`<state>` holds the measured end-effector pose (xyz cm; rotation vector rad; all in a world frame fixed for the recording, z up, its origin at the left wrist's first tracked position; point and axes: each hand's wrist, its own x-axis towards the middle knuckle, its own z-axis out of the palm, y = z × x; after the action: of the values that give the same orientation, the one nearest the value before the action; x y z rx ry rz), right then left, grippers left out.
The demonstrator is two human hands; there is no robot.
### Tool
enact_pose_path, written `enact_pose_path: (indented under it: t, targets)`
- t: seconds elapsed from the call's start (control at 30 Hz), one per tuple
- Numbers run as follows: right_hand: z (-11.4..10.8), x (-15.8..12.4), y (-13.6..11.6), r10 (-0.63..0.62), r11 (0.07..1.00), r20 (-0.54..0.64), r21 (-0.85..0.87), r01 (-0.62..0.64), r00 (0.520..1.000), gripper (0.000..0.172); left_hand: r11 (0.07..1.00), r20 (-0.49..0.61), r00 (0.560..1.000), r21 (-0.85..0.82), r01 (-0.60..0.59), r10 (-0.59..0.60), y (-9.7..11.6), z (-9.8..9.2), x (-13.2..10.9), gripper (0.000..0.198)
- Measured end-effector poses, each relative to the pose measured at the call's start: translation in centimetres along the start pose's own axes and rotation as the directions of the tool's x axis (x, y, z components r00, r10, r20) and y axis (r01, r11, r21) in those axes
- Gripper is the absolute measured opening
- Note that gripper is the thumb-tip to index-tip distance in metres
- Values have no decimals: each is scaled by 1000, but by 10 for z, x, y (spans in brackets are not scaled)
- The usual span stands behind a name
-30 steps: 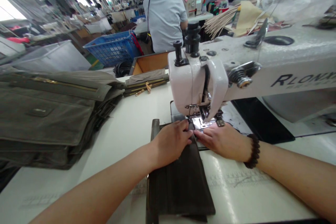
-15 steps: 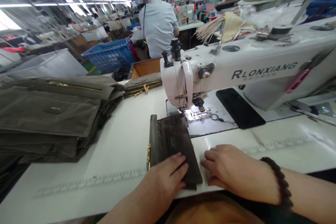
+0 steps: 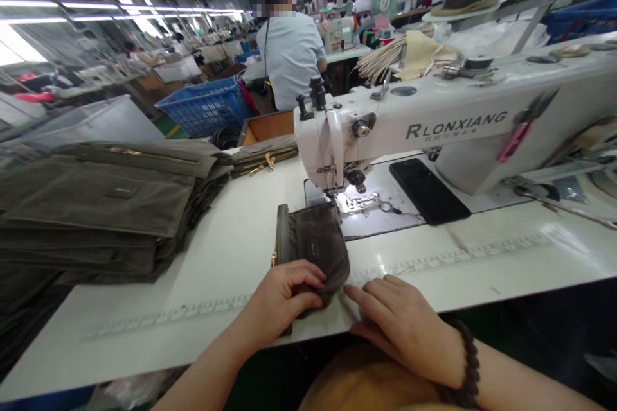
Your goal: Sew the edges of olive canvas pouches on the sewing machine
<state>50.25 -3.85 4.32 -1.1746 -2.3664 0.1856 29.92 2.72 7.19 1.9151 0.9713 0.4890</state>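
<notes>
Near end of the pouch [image 3: 322,228] has bent up since half a second ago: left hand [image 3: 279,298], flat on it then, now pinches it between thumb and fingers. Right hand [image 3: 402,318] has shifted closer to that end; fingers loosely curled, nothing seen in grasp, contact unclear. Pouch lies on the table [image 3: 231,234], far end just beside the sewing machine [image 3: 330,148] needle area; can't tell if it's under the foot. Zip and label already on; seam status not visible. Similar pieces stacked [image 3: 96,205] at left, done or waiting: can't tell. Farther back: open wooden box [image 3: 270,127], white bin [image 3: 113,122], blue basket [image 3: 207,106]; contents not discernible.
</notes>
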Motion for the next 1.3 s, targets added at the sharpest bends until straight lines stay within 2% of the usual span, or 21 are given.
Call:
enact_pose_path:
  t: [0.07, 0.13, 0.23, 0.3, 0.4, 0.53, 0.6, 0.7, 0.77, 0.83, 0.9, 1.1, 1.3]
  targets:
    - [3, 4, -2, 0, 1000, -4, -8, 0, 1000, 33, 995, -10, 999, -91, 36, -37, 1, 3, -1, 10]
    - [5, 7, -2, 2, 1000, -64, 8, -1, 998, 25, 988, -33, 999, -149, 38, -43, 4, 7, -3, 10]
    - [5, 8, 0, 16, 1000, -174, 27, -12, 985, 17, 992, -79, 997, -124, -26, 16, 8, 13, -7, 10]
    - [3, 8, 2, 2, 1000, -152, 12, 0, 988, 14, 995, -86, 995, -83, -49, 42, 9, 15, -8, 11]
    - [0, 8, 5, -48, 999, -85, -2, 48, 995, 17, 994, -94, 995, -105, -27, 17, 6, 15, -8, 12]
    - [-1, 8, 8, -52, 999, -112, 1, 52, 992, 24, 988, -94, 996, -152, -27, 13, 4, 13, -10, 14]
    - [-1, 7, 8, -38, 999, -113, 10, 39, 993, 23, 997, -111, 994, -71, -30, 22, 8, 14, -13, 12]
    - [0, 4, 9, -79, 997, -133, 2, 80, 988, 22, 987, -183, 981, 155, -31, 60, 17, 18, -18, 12]
    - [-1, 2, 9, -154, 988, -159, -10, 154, 975, 20, 948, -213, 963, 305, -93, 163, 22, 21, -20, 26]
    - [-2, -1, 9, -213, 977, -177, -10, 214, 961, 18, 898, -199, 940, 401, -182, 279, 24, 22, -22, 33]
    - [-3, -4, 9, -232, 972, -178, -9, 235, 956, 18, 870, -182, 926, 439, -224, 330, 24, 22, -23, 35]
    - [-2, -7, 10, -247, 966, -215, 22, 258, 945, 20, 814, -78, 939, 526, -245, 334, 28, 35, -22, 26]
    - [1, -11, 10, -216, 968, -268, 68, 242, 939, 16, 752, -53, 906, 580, -314, 419, 29, 46, -18, 20]
